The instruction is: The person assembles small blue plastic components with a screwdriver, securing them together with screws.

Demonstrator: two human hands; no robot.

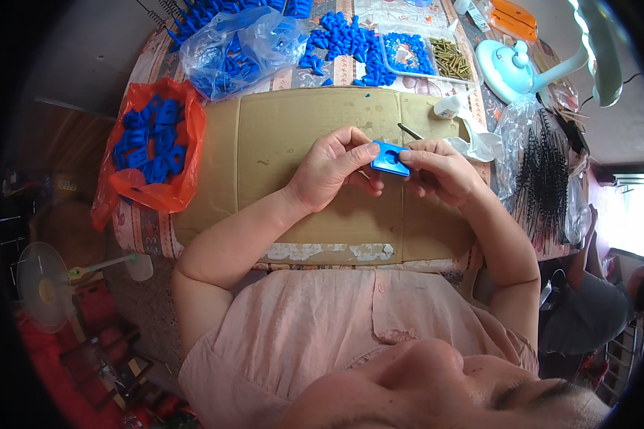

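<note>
Leftward, blue parts (157, 143) in red bag (166, 201)

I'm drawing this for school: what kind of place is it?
Perhaps a room at home used as a workshop: a patterned tablecloth, a cardboard sheet and a pile of small blue parts.

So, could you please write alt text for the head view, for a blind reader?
Left hand and right hand together hold a small blue part over a cardboard sheet. Around the sheet are an orange-red bag of blue pieces and a pale lamp.
</note>
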